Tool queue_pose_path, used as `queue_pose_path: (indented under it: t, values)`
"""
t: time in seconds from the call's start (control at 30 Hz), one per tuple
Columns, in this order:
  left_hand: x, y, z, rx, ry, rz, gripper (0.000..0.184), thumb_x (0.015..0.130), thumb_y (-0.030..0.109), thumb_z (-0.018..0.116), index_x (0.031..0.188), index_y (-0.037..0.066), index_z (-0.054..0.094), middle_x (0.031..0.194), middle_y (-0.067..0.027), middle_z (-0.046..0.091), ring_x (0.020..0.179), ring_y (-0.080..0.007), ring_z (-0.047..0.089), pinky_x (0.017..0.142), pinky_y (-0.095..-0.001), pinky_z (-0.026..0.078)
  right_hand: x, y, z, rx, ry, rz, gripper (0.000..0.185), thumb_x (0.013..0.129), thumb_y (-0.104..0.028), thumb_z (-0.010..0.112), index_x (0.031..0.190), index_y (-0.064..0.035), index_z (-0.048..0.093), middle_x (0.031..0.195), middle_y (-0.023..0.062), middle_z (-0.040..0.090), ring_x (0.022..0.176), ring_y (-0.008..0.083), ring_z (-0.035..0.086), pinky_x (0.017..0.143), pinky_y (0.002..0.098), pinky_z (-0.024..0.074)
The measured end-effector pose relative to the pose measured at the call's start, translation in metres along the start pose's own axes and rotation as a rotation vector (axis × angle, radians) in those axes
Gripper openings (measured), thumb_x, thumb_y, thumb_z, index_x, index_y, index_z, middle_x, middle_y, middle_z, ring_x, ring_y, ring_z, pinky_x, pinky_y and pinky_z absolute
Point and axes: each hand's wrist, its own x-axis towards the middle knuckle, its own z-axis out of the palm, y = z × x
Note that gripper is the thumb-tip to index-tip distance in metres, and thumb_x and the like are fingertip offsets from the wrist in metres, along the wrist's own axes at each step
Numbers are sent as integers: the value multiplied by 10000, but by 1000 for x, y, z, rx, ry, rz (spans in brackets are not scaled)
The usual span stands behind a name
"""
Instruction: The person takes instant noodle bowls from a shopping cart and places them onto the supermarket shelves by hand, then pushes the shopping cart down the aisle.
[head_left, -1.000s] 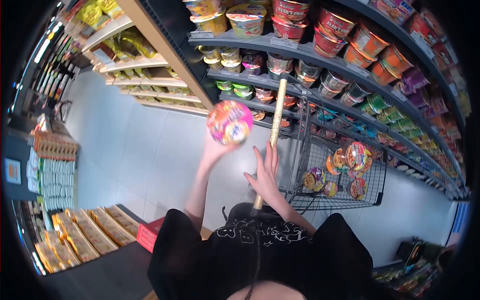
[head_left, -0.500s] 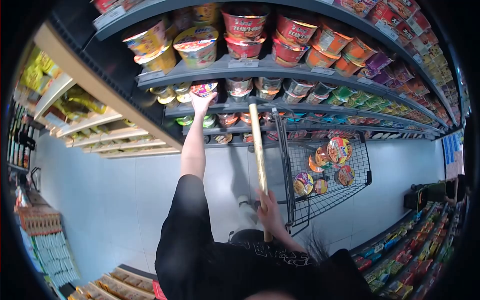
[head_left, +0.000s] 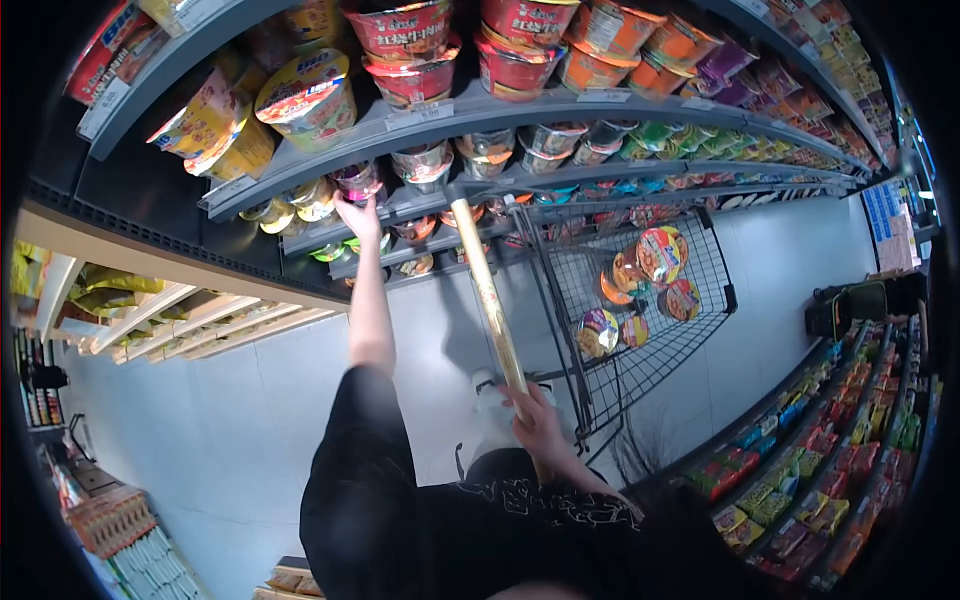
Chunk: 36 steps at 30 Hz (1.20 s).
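Note:
My left hand (head_left: 362, 215) reaches to the middle shelf, its fingers closed around the lower part of a purple instant noodle cup (head_left: 357, 180). Other noodle cups (head_left: 312, 200) stand to the left of it, and dark stacked cups (head_left: 422, 165) to the right. My right hand (head_left: 540, 425) is wrapped round the long gold handle bar (head_left: 488, 290) of a shopping cart. In the wire cart (head_left: 640, 375) lie several noodle cups, a large red and yellow one (head_left: 661, 254) among them.
The shelf above (head_left: 390, 125) juts out over my left hand and carries red, orange and yellow noodle tubs. A wooden rack (head_left: 180, 250) with yellow packets stands at left. Snack bags (head_left: 800, 480) fill shelves at lower right. The pale floor (head_left: 250, 430) runs between.
The view has shifted, so the upper shelf looks nearer. The purple cup, its lid facing me before, now shows its side in my left hand. My right hand stays on the bar.

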Motion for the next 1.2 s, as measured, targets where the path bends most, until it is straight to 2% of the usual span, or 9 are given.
queue_pose_path:
  t: [0.07,0.2,0.4,0.53,0.63,0.8,1.03,1.07,1.2]
  values:
    - [-52,29,-29,-104,-12,13,537,654,5,597,1121,-57,340,1077,-196,432,1018,-287,417,912,-339,286,-1,10,2,49,-3,-34,510,616,127,409,1095,-37,471,1028,132,427,847,217,551,730,274,430]
    - [-178,99,-111,-617,-705,-447,360,804,133,510,1109,-22,400,1033,-104,494,935,-172,475,815,-264,383,3,-5,4,4,19,-86,510,626,122,398,1106,-40,458,1060,141,404,829,221,555,727,291,432]
    - [-253,205,-174,-868,-762,-957,313,835,230,470,1087,45,456,910,-89,562,762,-127,546,657,-222,442,5,1,10,-110,25,-251,541,642,91,415,1153,-86,395,1136,140,362,763,240,564,635,307,455]
    - [-253,211,-172,-558,-932,-743,333,798,192,520,1089,49,444,727,-11,557,570,-43,480,438,-159,339,6,17,6,-226,34,-343,459,701,6,469,1145,-22,356,1162,143,318,838,241,533,679,303,442]
    - [-257,203,-169,-371,-996,-635,320,797,149,506,1093,52,434,705,-12,527,590,-63,499,450,-179,377,5,20,-18,562,-380,-69,416,759,-43,492,1151,-29,351,1099,69,378,929,143,463,814,270,371]
    - [-274,234,-164,-219,-617,-591,277,815,99,455,1070,10,394,699,-44,513,614,-120,525,503,-243,431,-2,39,-84,673,-154,3,306,789,-47,442,1087,3,395,999,108,510,937,176,506,776,271,418]
    - [-274,242,-167,244,-542,-318,352,801,123,485,1120,-9,414,794,-154,567,670,-197,571,576,-308,442,-3,123,-203,869,47,155,252,798,-82,446,1038,-3,439,985,127,543,840,191,560,701,284,459]
    - [-276,241,-165,242,-513,-322,352,801,123,485,1120,-9,414,794,-154,567,670,-197,571,576,-308,442,-1,148,-226,844,135,210,245,789,-85,463,1019,-3,452,961,117,549,838,179,558,692,273,456]
    - [-277,243,-158,520,-335,60,336,779,134,514,1089,19,455,784,-181,581,673,-316,569,581,-372,439,11,255,-308,-612,424,-40,188,751,-85,494,937,-68,519,866,136,569,788,277,558,671,370,453]
